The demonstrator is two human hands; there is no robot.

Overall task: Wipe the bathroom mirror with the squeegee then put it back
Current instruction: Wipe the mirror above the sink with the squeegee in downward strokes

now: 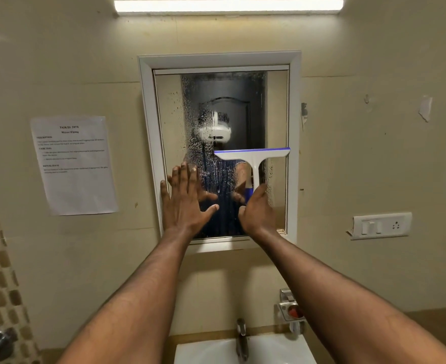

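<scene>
Two bare hands were up at the white-framed, water-beaded bathroom mirror (169,106). The left hand (183,199) lay flat, fingers spread, on the glass's lower left. The right hand (256,211) was wrapped around the blue grip of the white T-shaped squeegee (253,158), blade horizontal against the mirror's right side at mid-height.

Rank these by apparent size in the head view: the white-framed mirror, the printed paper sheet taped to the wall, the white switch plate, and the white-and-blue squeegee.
1. White-framed mirror
2. Printed paper sheet
3. White-and-blue squeegee, held in the right hand, and white switch plate: alike in apparent size, so unranked.
</scene>
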